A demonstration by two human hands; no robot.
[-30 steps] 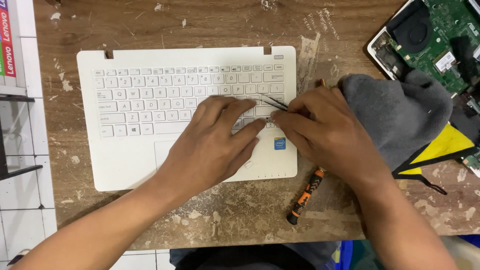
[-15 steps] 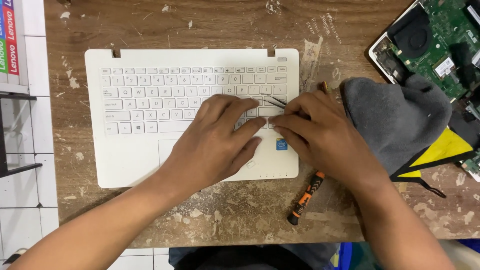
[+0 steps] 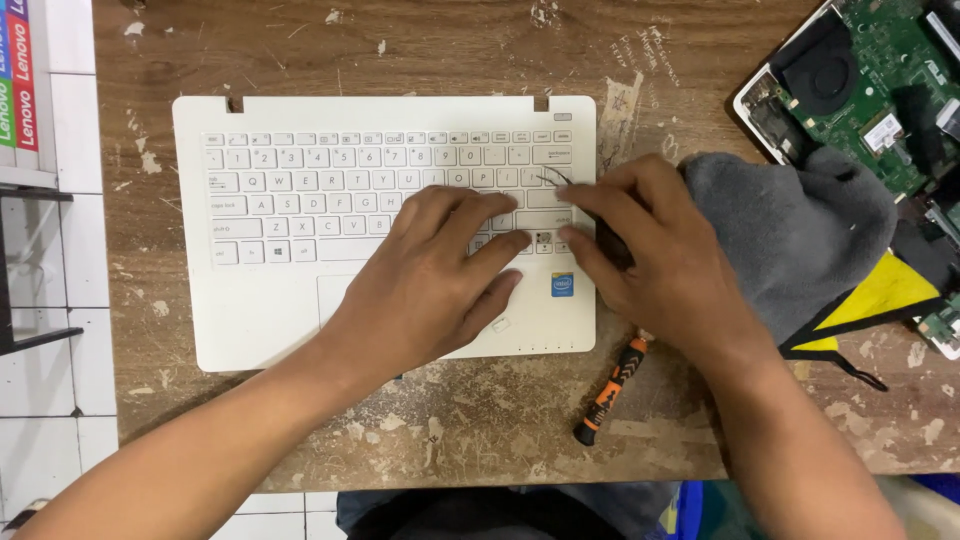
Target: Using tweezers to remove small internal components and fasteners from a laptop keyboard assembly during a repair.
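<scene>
Evidently fragile, the small keycap sits at the white laptop keyboard's four o'clock; left hand fingers press flat, right hand pinches thin tweezers; lift by edges.

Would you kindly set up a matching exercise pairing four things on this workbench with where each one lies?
Things:
1. white laptop keyboard deck
2. orange and black screwdriver
3. grey cloth
4. green circuit board

Places:
A. top right corner of the picture
B. under both hands
C. just right of the right hand
D. on the wood below the right hand

Pairs: 1-B, 2-D, 3-C, 4-A
</scene>
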